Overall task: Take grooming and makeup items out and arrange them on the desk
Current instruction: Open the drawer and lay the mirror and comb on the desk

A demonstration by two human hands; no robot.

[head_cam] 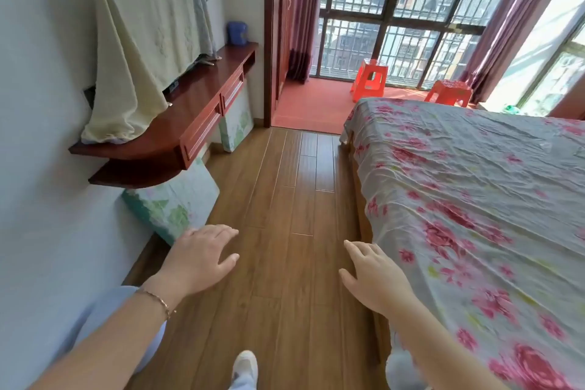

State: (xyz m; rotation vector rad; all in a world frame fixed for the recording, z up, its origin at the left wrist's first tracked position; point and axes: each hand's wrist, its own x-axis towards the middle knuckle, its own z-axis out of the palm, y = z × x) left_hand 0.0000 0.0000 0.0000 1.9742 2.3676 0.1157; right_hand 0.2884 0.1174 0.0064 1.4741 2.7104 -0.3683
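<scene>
While no grooming or makeup items show anywhere, a person stands in a bedroom aisle with both hands out and empty, apparently at the very start of the job. To the right, the bed (474,199) fills the room under a rumpled floral sheet, its edge beside the right arm. Across the wood floor (278,187), a red wall-mounted desk (196,111) runs along the left wall, its drawers (218,108) closed; that is the likeliest place for the items, though nothing confirms it. A pale cloth (142,51) drapes whatever stands on the desk, probably as a dust cover, and hides it entirely. Flat printed panels (177,199) lean against the wall beneath, seemingly stored out of the walkway. Two red stools (370,79) sit by the barred window beyond. A small blue object (237,32) rests at the desk's far end, too blurred to identify. The left hand (199,258), a bracelet (158,299) at its wrist, hovers palm down with fingers spread and relaxed. The right hand (370,275) is likewise loose, gripping nothing.
</scene>
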